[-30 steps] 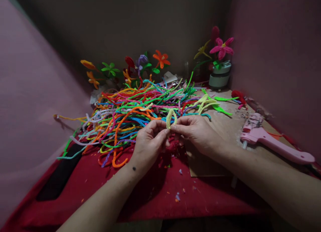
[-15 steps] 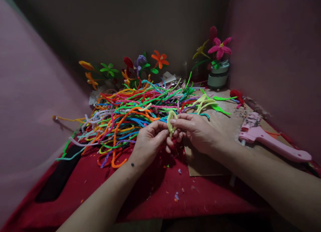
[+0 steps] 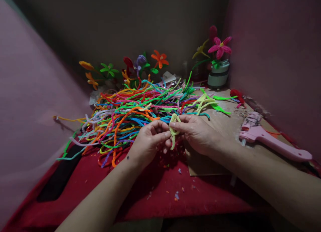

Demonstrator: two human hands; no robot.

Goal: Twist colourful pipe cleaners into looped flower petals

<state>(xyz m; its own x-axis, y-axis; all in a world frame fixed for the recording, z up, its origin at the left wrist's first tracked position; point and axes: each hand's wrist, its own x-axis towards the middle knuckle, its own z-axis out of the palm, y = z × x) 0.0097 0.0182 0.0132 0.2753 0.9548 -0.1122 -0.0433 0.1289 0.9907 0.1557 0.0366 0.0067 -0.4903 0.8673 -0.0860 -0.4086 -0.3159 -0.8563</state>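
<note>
A pale yellow pipe cleaner point(image 3: 173, 133), bent into a small loop with a short tail pointing down, is held up between my hands. My right hand point(image 3: 198, 130) pinches the loop between thumb and fingers from the right. From the left, my left hand point(image 3: 150, 138) has its thumb and index finger closed on the same piece near its middle. Just behind my hands lies a big heap of pipe cleaners point(image 3: 130, 115) in many colours.
At right, a pink glue gun point(image 3: 273, 143) rests on a brown board point(image 3: 205, 165). Pipe-cleaner flowers point(image 3: 160, 60) stand along the back, one pink flower point(image 3: 220, 48) beside a pale green container point(image 3: 218, 76). A black flat strip point(image 3: 60, 175) lies left on the red cloth point(image 3: 140, 205).
The yellow pipe cleaner has turned and shifted slightly right, and its tail now hangs lower and shows more. My left hand's fingers have closed in a little.
</note>
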